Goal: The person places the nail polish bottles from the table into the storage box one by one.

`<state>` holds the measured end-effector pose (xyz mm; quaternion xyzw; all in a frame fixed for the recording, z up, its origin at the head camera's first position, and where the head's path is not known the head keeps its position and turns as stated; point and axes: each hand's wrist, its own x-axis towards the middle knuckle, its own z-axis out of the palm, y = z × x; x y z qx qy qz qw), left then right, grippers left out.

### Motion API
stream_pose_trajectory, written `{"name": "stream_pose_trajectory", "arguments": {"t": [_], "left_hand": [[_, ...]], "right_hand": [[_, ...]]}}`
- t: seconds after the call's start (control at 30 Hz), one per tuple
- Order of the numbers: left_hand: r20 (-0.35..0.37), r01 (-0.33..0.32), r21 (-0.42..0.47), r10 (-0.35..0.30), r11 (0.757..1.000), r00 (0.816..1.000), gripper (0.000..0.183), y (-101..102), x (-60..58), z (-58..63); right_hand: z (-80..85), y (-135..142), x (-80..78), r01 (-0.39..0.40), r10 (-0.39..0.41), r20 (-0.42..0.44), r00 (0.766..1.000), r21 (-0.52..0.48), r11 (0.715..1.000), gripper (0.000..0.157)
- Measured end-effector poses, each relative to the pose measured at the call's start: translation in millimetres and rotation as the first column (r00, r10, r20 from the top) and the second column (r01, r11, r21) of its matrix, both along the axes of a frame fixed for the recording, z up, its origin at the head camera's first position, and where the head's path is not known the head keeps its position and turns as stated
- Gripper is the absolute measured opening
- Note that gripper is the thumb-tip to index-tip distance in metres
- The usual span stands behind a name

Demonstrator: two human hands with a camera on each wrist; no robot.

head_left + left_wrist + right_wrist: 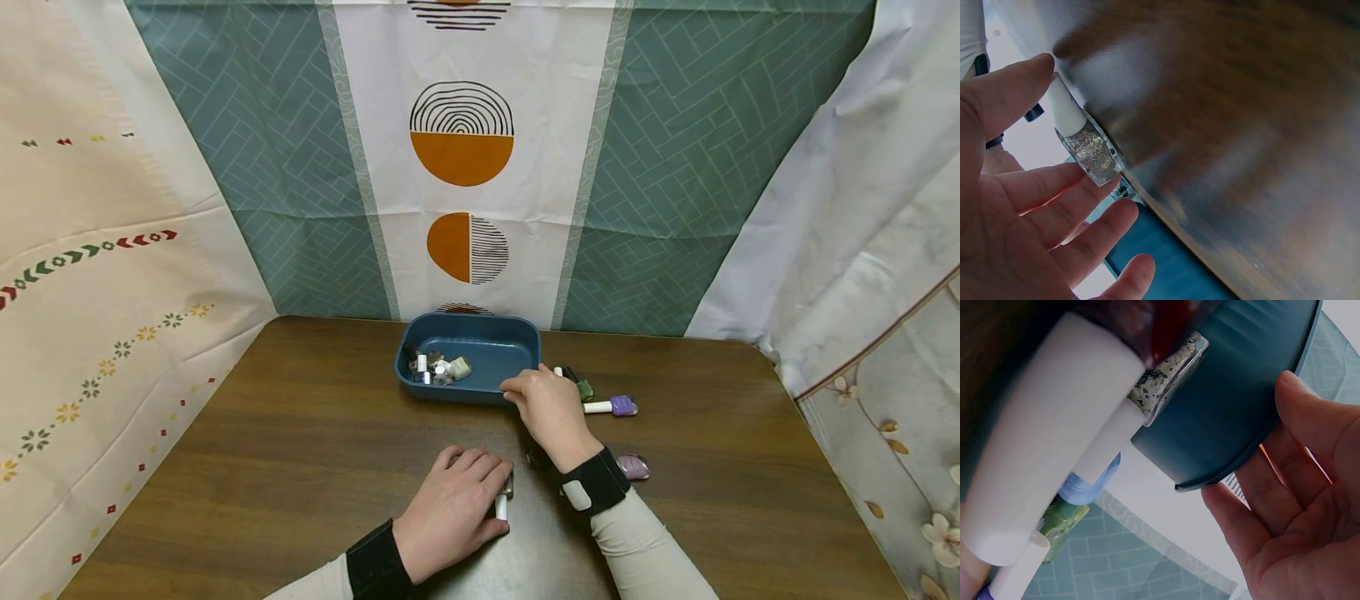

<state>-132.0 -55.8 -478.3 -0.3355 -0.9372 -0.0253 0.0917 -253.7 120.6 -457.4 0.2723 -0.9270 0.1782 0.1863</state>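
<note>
A dark-blue tray [453, 392] sits at the brown worktop's [300, 433] far edge, near a green bottle [585, 390]; toward the near edge, a gold-flecked bottle [1092, 152] wears a white cap [1065, 109].

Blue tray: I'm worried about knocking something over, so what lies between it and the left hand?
Nothing stands between the blue tray and the left hand: that stretch of brown tabletop is bare, as the head view shows.
</note>
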Motion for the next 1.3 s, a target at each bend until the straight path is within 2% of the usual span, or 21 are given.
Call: {"name": "stream_pose_trajectory", "arguments": {"t": [0.73,1.07,1.3], "left_hand": [[-0.003,0.001,0.014,-0.001,1.000,1.000,0.069,-1.1,-2.2,2.0],[-0.034,-0.031,0.048,0.033,0.998,0.999,0.071,-11.1,-10.2,12.5],[-0.046,-0.065,0.081,0.069,0.995,0.997,0.072,-25.1,-20.7,28.3]], "right_hand": [[-0.5,0.0,-0.9,0.004,-0.004,0.004,1.000,0.012,1.000,0.012],[-0.9,0.6,-0.4,-0.001,0.001,-0.004,1.000,-0.007,1.000,0.011],[0.0,0.3,-1.1,-0.003,0.003,-0.007,1.000,-0.002,1.000,0.011]]}}
